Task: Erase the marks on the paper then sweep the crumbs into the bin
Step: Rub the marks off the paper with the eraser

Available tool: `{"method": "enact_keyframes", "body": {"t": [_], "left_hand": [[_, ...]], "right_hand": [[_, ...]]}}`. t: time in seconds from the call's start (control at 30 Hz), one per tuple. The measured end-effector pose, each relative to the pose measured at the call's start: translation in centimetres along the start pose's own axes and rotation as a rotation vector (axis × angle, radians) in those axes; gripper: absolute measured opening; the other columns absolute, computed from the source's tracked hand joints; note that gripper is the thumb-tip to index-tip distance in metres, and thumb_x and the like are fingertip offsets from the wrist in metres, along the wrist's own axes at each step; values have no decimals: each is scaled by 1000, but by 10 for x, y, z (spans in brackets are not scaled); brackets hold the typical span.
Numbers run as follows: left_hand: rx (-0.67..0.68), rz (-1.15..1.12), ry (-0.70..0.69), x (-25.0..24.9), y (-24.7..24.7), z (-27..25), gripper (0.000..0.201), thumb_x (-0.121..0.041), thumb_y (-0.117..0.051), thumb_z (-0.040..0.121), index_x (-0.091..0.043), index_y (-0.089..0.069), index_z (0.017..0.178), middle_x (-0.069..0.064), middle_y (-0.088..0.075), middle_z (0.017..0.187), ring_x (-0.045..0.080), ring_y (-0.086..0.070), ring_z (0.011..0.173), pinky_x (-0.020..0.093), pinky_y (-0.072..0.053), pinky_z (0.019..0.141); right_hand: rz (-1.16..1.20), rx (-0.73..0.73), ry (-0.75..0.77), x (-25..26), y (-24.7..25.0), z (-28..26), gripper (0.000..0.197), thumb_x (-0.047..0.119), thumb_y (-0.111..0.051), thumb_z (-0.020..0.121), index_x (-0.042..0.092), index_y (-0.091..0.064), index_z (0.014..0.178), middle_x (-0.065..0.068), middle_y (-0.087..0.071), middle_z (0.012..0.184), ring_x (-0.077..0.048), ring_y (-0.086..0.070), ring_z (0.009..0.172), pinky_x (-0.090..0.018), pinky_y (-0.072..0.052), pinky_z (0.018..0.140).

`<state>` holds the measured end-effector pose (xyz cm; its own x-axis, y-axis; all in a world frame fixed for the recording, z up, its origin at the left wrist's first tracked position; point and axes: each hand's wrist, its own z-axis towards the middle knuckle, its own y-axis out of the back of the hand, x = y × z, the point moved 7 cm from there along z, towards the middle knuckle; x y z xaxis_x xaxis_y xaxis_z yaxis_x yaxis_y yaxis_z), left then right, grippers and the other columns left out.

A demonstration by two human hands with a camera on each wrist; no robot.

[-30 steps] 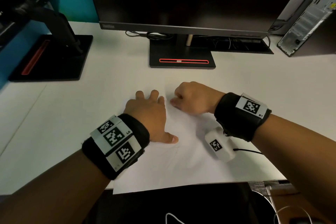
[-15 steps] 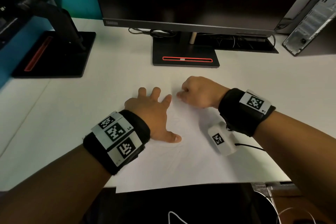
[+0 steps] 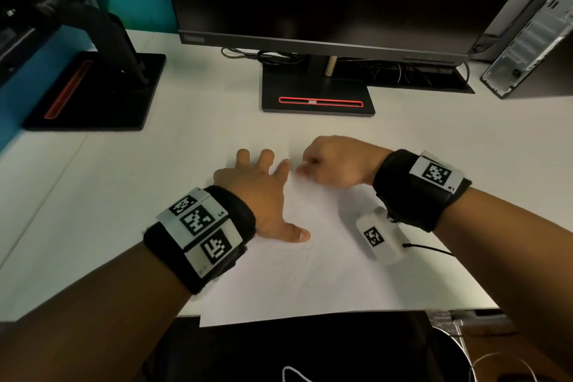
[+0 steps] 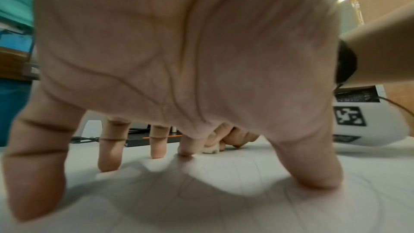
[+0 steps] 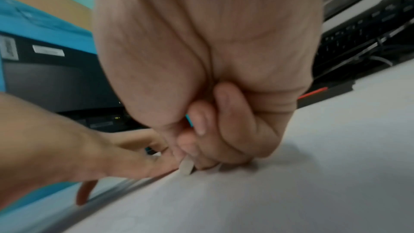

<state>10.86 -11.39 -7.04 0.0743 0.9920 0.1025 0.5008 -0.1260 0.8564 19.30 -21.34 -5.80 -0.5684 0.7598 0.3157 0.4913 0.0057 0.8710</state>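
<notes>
A white sheet of paper point(image 3: 335, 282) lies on the white desk at the front edge, with faint pencil lines point(image 3: 305, 253) near its middle. My left hand point(image 3: 260, 192) rests flat on the sheet's left part, fingers spread, fingertips point(image 4: 158, 150) pressing down. My right hand point(image 3: 331, 164) is curled at the sheet's far edge and pinches a small white eraser point(image 5: 186, 166), whose tip touches the paper. The same eraser point(image 4: 210, 149) shows in the left wrist view beyond my index finger. No bin is in view.
A monitor stand point(image 3: 317, 93) with a red slot sits straight behind the paper. A second black stand point(image 3: 90, 93) is at the back left, and a computer tower point(image 3: 530, 49) at the back right. Cables point(image 3: 496, 363) lie below the desk edge on the right.
The right hand with the eraser has shifted slightly away and back along the paper's far edge. The left hand's fingers have spread a little. The head view has moved slightly.
</notes>
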Motion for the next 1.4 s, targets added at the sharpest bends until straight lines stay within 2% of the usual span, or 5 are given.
{"method": "enact_keyframes", "body": {"t": [0.27, 0.87, 1.1, 1.23, 1.4], "left_hand": [[-11, 21, 6, -3, -6, -13, 120, -91, -38, 77, -16, 7, 160, -4, 6, 165, 34, -8, 148, 47, -37, 107], [-9, 55, -4, -4, -8, -22, 114, -88, -30, 82, -13, 2, 160, -3, 6, 167, 34, -5, 150, 42, -36, 106], [1, 68, -17, -4, -9, -21, 116, -90, -30, 79, -13, -1, 160, -4, -2, 164, 34, -10, 147, 42, -34, 106], [10, 102, -13, -4, -8, -20, 118, -92, -26, 77, -12, 0, 160, -3, 0, 165, 35, -11, 145, 43, -33, 106], [14, 99, -13, -4, -9, -19, 117, -92, -27, 78, -12, -1, 159, -4, -1, 164, 36, -12, 145, 45, -30, 108]], "right_hand": [[-45, 27, 63, 11, -6, 1, 44, 40, -46, 102, 13, -53, 69, -7, -59, 72, -21, -50, 65, -28, -38, 59], [-101, 72, 116, 19, -5, -5, 41, 41, -46, 104, 14, -55, 75, -4, -57, 77, -18, -49, 70, -26, -36, 61], [-116, 118, 187, 31, -17, -20, 35, 37, -48, 104, 35, -46, 69, 13, -49, 73, -3, -47, 69, -20, -32, 63], [-94, 32, 137, 16, -4, -16, 36, 41, -47, 104, 17, -57, 78, 1, -57, 80, -20, -54, 77, -31, -39, 71], [-104, 124, 215, 28, -22, -26, 32, 40, -48, 103, 18, -61, 83, 5, -58, 78, -16, -55, 76, -31, -42, 70]]}}
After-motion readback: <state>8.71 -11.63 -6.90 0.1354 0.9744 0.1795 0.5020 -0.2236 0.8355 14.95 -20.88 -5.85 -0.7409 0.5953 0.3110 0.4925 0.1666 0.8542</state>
